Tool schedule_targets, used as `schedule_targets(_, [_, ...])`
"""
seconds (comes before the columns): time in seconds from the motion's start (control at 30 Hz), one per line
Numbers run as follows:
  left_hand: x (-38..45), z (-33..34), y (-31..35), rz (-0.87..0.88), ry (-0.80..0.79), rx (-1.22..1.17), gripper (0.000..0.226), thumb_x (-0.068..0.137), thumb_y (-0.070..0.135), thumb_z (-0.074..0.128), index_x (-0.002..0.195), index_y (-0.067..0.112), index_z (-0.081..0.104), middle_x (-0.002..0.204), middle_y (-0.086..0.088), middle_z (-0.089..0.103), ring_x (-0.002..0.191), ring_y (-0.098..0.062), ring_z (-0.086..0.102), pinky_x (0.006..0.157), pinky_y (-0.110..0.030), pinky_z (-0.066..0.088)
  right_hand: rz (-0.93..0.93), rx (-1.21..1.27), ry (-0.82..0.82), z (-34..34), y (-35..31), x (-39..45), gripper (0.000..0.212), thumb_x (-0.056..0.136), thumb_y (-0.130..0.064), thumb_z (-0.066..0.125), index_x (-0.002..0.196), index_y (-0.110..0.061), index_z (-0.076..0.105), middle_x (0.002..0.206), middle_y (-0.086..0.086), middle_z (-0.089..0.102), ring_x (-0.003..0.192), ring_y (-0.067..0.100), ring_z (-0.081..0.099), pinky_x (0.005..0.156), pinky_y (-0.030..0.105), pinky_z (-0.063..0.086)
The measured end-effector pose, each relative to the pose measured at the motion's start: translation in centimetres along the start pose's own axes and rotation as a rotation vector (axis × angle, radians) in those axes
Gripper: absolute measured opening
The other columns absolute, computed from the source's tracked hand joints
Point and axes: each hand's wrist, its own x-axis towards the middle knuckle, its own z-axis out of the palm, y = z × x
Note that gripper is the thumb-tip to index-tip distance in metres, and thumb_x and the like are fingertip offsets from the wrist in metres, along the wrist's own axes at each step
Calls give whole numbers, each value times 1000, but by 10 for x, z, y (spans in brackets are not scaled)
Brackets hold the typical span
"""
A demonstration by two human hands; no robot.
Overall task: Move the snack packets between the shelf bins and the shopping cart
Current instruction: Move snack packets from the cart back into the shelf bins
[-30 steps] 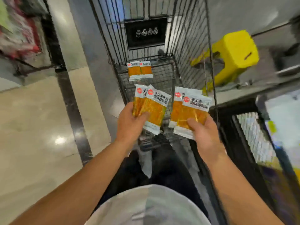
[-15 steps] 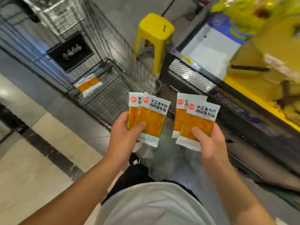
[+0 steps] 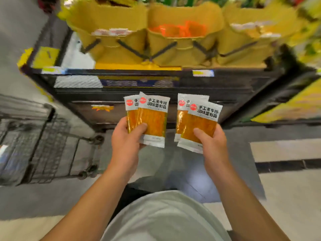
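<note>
My left hand [image 3: 126, 141] grips two orange snack packets [image 3: 152, 119] with white tops, fanned one over the other. My right hand [image 3: 212, 145] grips two more of the same packets [image 3: 198, 122], thumb across the front one. Both pairs are held upright in front of the dark shelf [image 3: 139, 73]. Three yellow bins stand on the shelf above: the left bin [image 3: 111, 44], the middle bin [image 3: 182, 46] with orange packets inside, and the right bin [image 3: 246, 47]. The wire shopping cart [image 3: 43, 146] is at the left, blurred.
A yellow stool [image 3: 45, 56] stands at the shelf's left end. Yellow packaging [image 3: 291, 105] fills the shelf at the right. Tiled floor with a dark stripe [image 3: 286, 165] lies to my right.
The view has swung right from the cart to face the shelf bins. Both hands still hold their packets, now in front of the shelf; the cart lies at the left.
</note>
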Motion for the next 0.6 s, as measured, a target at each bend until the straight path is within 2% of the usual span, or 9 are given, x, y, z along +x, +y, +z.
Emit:
schedule_targets(0.13, [-7, 55, -2, -11, -66, 39, 17, 95, 9, 61, 110, 17, 64, 103, -4, 75, 94, -24, 72, 75, -40, 61, 11, 57, 82, -55, 0, 10, 31, 90, -17, 68, 117, -32, 61, 108, -12, 72, 100, 10, 69, 85, 35, 55])
schedule_targets(0.23, [-8, 101, 4, -13, -109, 63, 17, 96, 9, 60, 109, 18, 64, 101, -2, 75, 93, -23, 73, 78, -42, 62, 9, 91, 134, -95, -8, 24, 35, 90, -18, 68, 122, -31, 60, 109, -12, 71, 100, 10, 68, 81, 33, 55])
schedule_targets(0.4, [11, 164, 18, 14, -160, 78, 18, 95, 9, 61, 110, 18, 64, 101, -2, 75, 94, -26, 73, 79, -46, 61, -10, 125, 199, -130, -31, 70, 28, 89, -18, 69, 109, -37, 61, 103, -18, 72, 98, 8, 69, 90, 41, 57])
schedule_targets(0.5, [34, 197, 29, 29, -180, 74, 18, 96, 11, 61, 111, 19, 63, 99, 0, 76, 90, -23, 74, 73, -43, 60, -30, 161, 210, -140, -53, 105, 28, 91, -14, 66, 106, -36, 60, 104, -16, 72, 98, 7, 69, 88, 36, 57])
schedule_targets(0.6, [64, 226, 42, 44, -194, 29, 20, 96, 9, 60, 114, 16, 64, 99, 0, 75, 86, -19, 73, 66, -33, 57, -49, 179, 212, -144, -78, 149, 25, 93, -12, 60, 110, -31, 62, 103, -12, 72, 94, 9, 69, 75, 29, 56])
